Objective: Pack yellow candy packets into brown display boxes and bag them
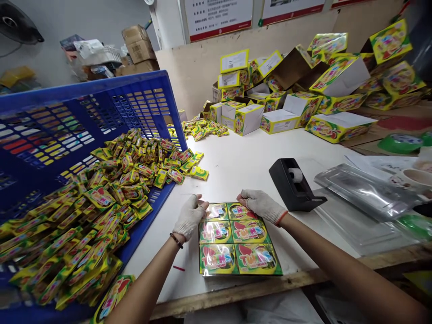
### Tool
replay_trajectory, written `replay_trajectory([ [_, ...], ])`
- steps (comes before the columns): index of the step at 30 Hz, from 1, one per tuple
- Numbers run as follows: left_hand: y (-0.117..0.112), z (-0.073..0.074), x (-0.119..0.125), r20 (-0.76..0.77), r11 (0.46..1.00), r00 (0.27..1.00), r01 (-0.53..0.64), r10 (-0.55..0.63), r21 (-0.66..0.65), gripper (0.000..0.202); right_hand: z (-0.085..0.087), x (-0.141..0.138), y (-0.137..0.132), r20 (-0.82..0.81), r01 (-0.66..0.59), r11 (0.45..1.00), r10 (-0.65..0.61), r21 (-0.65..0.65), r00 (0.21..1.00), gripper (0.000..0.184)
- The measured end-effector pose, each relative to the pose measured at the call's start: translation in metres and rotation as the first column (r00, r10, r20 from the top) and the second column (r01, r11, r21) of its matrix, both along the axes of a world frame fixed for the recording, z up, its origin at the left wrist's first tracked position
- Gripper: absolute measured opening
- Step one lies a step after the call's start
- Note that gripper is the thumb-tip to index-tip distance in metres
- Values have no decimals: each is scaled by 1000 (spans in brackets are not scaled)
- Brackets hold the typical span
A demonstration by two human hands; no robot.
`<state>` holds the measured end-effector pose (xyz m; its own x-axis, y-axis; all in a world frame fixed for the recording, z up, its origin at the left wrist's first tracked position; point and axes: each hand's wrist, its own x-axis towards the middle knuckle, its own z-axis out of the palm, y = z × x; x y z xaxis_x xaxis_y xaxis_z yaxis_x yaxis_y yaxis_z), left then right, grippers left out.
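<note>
A flat pack of yellow-green candy boxes (232,234) lies on the white table near its front edge, several boxes set in two columns under what looks like shiny clear film. My left hand (191,217), in a white fingerless-tipped glove, grips the pack's far left corner with bare fingertips. At the far right corner my right hand (263,206), gloved the same way, has its fingers closed on the edge. The undersides of both grips are hidden. A black tape dispenser (292,191) stands just right of my right hand.
A blue crate (170,103) tipped toward me at left spills many small wrapped packets (124,180) onto the table. Open and folded display boxes (249,119) pile up along the back wall. Clear plastic trays (364,189) and a cup (415,180) lie at right.
</note>
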<state>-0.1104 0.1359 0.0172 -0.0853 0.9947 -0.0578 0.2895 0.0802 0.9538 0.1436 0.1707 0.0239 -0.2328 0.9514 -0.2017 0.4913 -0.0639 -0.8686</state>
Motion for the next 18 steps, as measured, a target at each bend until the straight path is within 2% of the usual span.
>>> replay_trajectory([
  [5, 13, -7, 1, -93, 1000, 995, 20, -19, 8, 13, 6, -15, 3, 70, 7, 999, -10, 41, 997, 19],
  [11, 2, -11, 0, -327, 998, 945, 49, -31, 46, 21, -1, -4, -11, 77, 100, 994, -103, 41, 992, 25],
  [14, 0, -2, 7, -506, 983, 856, 169, -107, 77, 18, -1, 10, -13, 39, 122, 992, -122, 23, 992, 25],
  [18, 5, 15, 23, -712, 910, 645, 413, -277, 20, 12, 1, 24, -12, 7, 141, 989, -140, -50, 990, 23],
])
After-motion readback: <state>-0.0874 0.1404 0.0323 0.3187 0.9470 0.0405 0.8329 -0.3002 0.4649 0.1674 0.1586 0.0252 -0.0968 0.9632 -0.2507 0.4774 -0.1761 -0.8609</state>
